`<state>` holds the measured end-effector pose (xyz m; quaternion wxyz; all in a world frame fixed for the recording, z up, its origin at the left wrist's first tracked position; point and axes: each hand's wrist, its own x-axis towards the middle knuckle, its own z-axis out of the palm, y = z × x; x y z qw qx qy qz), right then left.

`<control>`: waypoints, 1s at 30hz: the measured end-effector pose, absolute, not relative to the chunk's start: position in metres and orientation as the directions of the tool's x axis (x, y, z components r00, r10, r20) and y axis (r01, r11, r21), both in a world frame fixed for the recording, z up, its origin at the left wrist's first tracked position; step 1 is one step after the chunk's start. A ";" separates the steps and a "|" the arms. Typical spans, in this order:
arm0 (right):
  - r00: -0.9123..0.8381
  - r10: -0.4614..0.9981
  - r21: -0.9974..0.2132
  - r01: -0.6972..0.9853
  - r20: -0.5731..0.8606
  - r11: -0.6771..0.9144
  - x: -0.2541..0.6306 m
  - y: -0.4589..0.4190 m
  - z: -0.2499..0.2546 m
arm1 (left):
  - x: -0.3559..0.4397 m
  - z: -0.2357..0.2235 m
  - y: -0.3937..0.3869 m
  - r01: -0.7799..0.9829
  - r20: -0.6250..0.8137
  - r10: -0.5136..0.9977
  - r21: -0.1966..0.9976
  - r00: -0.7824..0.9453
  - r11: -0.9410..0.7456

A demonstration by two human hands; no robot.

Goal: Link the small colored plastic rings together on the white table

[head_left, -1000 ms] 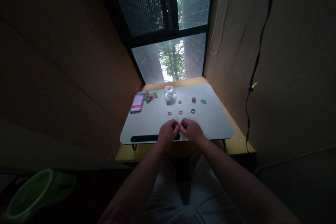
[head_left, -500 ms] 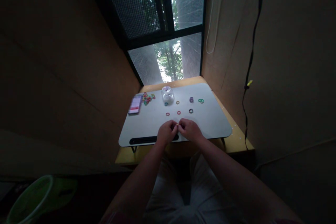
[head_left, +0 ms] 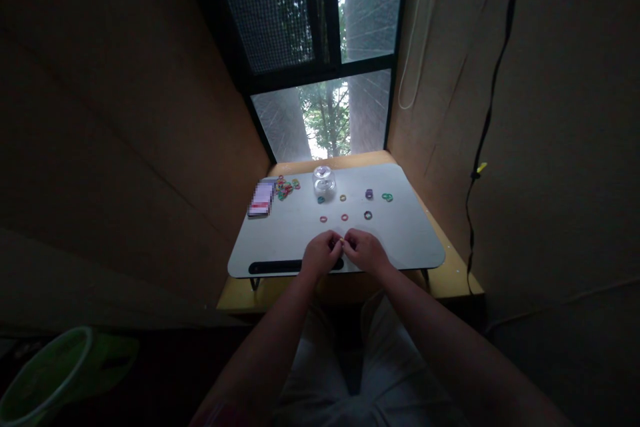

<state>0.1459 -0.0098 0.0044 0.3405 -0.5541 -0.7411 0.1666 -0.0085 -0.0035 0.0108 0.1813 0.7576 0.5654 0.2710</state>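
Observation:
My left hand (head_left: 323,255) and my right hand (head_left: 367,250) meet at the near edge of the white folding table, both with fingers closed in a pinch. Between their fingertips a speck of a small yellowish band (head_left: 342,241) shows; the fingers hide most of it. Just beyond the hands lie a pink ring-shaped band (head_left: 323,219), a red band (head_left: 345,217) and a dark band (head_left: 368,215). Farther back are a blue band (head_left: 321,200), a yellow band (head_left: 343,198), purple bands (head_left: 369,193) and green bands (head_left: 387,197).
A clear round jar (head_left: 324,180) stands at the table's back. Several mixed coloured bands (head_left: 286,189) form a pile beside a phone (head_left: 261,198) at the left. The white tabletop (head_left: 410,233) has a black slot (head_left: 275,267) along its front. A green basket (head_left: 60,373) is on the floor.
The camera view has shifted slightly, moving the table a little right in the picture. Both hands stay pinched together, with the yellowish band showing slightly more between the fingertips.

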 end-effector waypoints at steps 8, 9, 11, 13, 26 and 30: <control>-0.153 0.933 -0.604 0.726 0.326 0.330 0.145 -0.008 0.002 | -0.010 0.010 -0.005 0.740 0.231 0.950 0.598 0.210 -0.309; -0.152 0.934 -0.602 0.728 0.324 0.328 0.145 -0.008 0.002 | -0.010 0.010 -0.005 0.736 0.234 0.949 0.600 0.213 -0.313; -0.151 0.934 -0.597 0.733 0.323 0.325 0.145 -0.008 0.001 | -0.010 0.011 -0.005 0.732 0.234 0.948 0.604 0.216 -0.316; -0.150 0.935 -0.596 0.736 0.320 0.322 0.145 -0.008 0.001 | -0.009 0.011 -0.005 0.733 0.227 0.950 0.604 0.216 -0.311; -0.148 0.935 -0.609 0.724 0.322 0.324 0.145 -0.009 0.003 | -0.008 0.016 -0.007 0.745 0.204 0.955 0.598 0.214 -0.295; -0.149 0.931 -0.612 0.717 0.333 0.334 0.145 -0.009 0.003 | -0.008 0.015 -0.006 0.747 0.216 0.952 0.590 0.218 -0.305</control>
